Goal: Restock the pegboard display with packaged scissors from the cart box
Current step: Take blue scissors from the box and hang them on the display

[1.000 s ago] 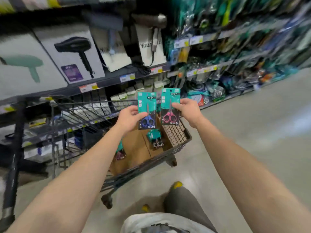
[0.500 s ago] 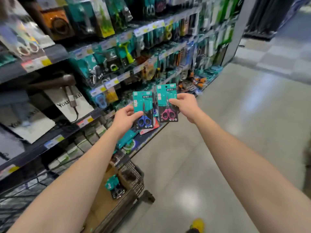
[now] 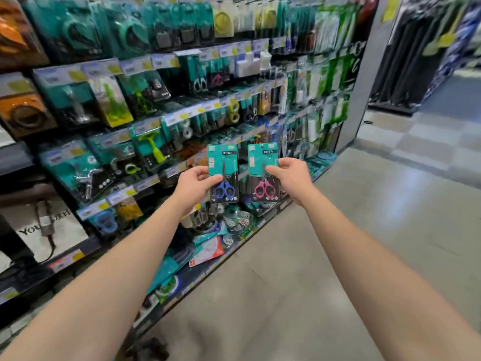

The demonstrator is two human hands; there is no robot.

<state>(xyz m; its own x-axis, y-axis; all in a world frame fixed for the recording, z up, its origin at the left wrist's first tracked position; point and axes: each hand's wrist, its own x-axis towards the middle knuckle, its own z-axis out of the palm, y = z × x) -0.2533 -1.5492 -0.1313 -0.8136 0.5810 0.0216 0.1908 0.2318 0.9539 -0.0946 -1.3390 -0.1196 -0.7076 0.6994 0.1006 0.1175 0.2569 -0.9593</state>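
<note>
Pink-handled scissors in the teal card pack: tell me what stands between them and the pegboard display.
Nothing visible does. The pink-handled scissors pack, pinched by the right hand, hangs in open air before the pegboard display of hanging packages. The blue-handled scissors pack in the left hand sits beside it, not in front.

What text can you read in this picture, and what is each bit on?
"YOU": white package on the lower left shelf; the rest is blurred.
Too small to read: Chinese label on the teal card pack of blue-handled scissors.
Same on the teal card pack of pink-handled scissors.
Blurred: shelf price tags.
</note>
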